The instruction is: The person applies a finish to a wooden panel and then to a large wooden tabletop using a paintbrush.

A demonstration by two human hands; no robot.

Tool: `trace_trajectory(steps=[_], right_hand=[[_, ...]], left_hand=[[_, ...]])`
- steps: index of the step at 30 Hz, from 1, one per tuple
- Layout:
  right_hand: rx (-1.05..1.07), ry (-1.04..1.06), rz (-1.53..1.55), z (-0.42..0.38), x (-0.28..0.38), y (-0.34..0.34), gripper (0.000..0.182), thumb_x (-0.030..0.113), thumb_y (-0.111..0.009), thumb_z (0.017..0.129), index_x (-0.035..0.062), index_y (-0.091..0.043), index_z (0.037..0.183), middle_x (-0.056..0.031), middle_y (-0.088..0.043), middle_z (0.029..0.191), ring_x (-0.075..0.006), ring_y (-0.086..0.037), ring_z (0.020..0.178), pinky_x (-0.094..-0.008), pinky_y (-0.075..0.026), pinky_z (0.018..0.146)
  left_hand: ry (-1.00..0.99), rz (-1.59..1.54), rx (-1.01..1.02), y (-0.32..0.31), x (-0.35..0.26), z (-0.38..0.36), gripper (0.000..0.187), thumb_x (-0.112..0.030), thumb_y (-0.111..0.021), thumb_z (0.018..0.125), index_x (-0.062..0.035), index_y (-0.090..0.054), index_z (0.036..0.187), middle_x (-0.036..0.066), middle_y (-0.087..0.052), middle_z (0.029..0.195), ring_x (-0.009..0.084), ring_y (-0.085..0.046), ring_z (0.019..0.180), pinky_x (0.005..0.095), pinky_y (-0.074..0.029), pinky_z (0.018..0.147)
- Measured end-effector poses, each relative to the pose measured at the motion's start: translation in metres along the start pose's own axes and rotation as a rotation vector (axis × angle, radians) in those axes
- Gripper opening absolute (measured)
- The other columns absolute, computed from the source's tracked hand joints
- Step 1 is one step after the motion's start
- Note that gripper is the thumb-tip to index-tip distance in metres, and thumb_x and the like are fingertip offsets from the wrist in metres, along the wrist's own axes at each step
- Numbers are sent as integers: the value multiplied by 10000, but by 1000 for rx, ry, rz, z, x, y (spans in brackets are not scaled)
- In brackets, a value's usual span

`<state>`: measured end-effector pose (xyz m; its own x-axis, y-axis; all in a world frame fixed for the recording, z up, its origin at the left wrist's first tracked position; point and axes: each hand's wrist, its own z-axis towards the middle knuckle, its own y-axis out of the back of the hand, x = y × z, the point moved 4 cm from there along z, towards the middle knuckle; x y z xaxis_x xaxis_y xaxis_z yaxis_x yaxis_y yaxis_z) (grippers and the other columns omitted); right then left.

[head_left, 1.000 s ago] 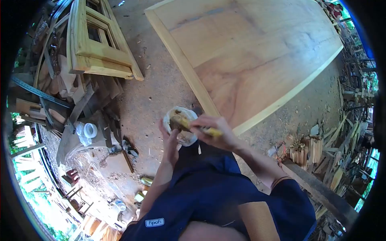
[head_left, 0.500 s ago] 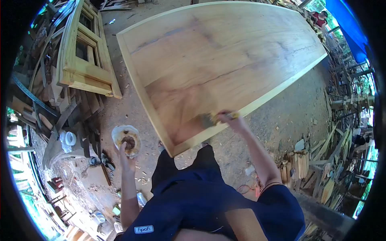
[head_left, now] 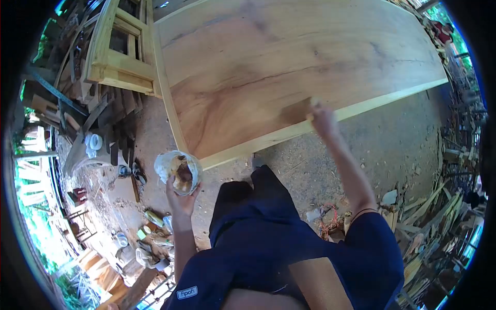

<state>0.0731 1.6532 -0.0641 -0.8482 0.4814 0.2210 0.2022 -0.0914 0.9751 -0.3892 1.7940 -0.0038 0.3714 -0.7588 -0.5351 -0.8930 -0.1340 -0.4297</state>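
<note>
The left hand (head_left: 181,201), left of centre in the frame, grasps a pale tub (head_left: 163,164) by its lower side, its mouth facing the camera. It appears just beside the wooden panel's near corner; if the tub tipped or knocked that corner, the brown stuff (head_left: 184,174) inside could slop onto the panel (head_left: 289,62) or the floor (head_left: 279,175). The right hand (head_left: 324,123), right of centre, is closed around a brush (head_left: 295,111) over the panel's near side. Too much on the bristles could leave drips or heavy streaks, and an overrun could smear the paler edge strip (head_left: 253,152). Grit from the littered floor might also stick to a wet face.

The brush is blurred, so contact with the wood is hard to confirm, and the right fingers merge with its handle. How full the tub is cannot be told. The panel's far edge is cut off at the top, and whatever supports it is hidden. A person in red (head_left: 443,32), upper right, is barely distinguishable.
</note>
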Motion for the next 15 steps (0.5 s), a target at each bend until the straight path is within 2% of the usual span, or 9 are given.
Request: trace_trajectory(steps=[1, 4, 5, 7, 8, 10, 12, 14, 15], right_hand=[[-171, 212, 80, -6, 39, -1, 209, 31, -605, 717, 93, -649, 912, -135, -608, 782, -335, -605, 722, -431, -488, 641], [-157, 256, 522, -18, 125, 4, 158, 110, -652, 748, 113, -667, 905, -147, -620, 781, -349, -615, 719, -416, -501, 636], [-158, 274, 541, -16, 137, 0, 158, 110, -652, 748, 113, -667, 905, -147, -620, 781, -349, -615, 719, -416, -501, 636], [-92, 207, 912, -17, 148, -13, 202, 151, -682, 781, 81, -664, 970, -118, -655, 814, -278, -647, 703, -355, -504, 627], [-92, 212, 923, -17, 140, -21, 202, 151, -682, 781, 81, -664, 970, -118, -655, 814, -278, -647, 703, -355, -504, 627], [234, -87, 1199, -12, 91, -52, 239, 198, -689, 825, 42, -656, 1003, -53, -665, 821, -159, -643, 688, -281, -513, 625], [282, -290, 1358, -15, 25, -40, 234, 229, -631, 887, 25, -639, 1000, -29, -641, 942, -115, -621, 837, -256, -531, 704], [158, -246, 1318, -21, -55, -5, 261, 240, -616, 893, 43, -618, 1065, -44, -639, 953, -127, -620, 798, -247, -535, 691], [126, -354, 1253, -21, -109, -4, 255, 246, -609, 895, 53, -620, 1063, -46, -642, 942, -111, -616, 775, -241, -535, 675]], left_hand=[[15, -19, -3, -7, 9, -5, 523, -410, -527, 873, -154, -435, 1320, 74, -502, 1300, 301, -489, 1176, 528, -425, 960], [38, -32, 37, -21, 35, -17, 538, -407, -539, 866, -150, -429, 1326, 80, -492, 1311, 305, -486, 1182, 540, -402, 981], [25, -83, 39, -28, 42, -25, 553, -386, -569, 865, -154, -401, 1338, 79, -482, 1310, 275, -520, 1150, 535, -455, 910], [-39, -72, 39, -41, 53, -45, 546, -381, -565, 872, -157, -399, 1341, 80, -483, 1312, 279, -516, 1157, 537, -448, 917], [-75, -67, 53, -45, 57, -52, 539, -376, -561, 878, -159, -397, 1343, 81, -483, 1314, 282, -513, 1164, 540, -442, 925], [-95, -96, 63, -45, 72, -61, 537, -377, -561, 883, -163, -393, 1346, 84, -475, 1323, 290, -516, 1162, 543, -450, 916], [-131, -144, 51, -37, 92, -67, 547, -382, -562, 881, -161, -386, 1350, 91, -472, 1323, 298, -523, 1153, 544, -460, 914], [-151, -194, 34, -26, 120, -73, 551, -382, -559, 881, -152, -383, 1349, 102, -487, 1304, 304, -528, 1149, 543, -467, 917], [-160, -213, 24, -22, 135, -77, 535, -390, -545, 885, -148, -401, 1341, 95, -491, 1306, 310, -515, 1161, 549, -451, 933]])
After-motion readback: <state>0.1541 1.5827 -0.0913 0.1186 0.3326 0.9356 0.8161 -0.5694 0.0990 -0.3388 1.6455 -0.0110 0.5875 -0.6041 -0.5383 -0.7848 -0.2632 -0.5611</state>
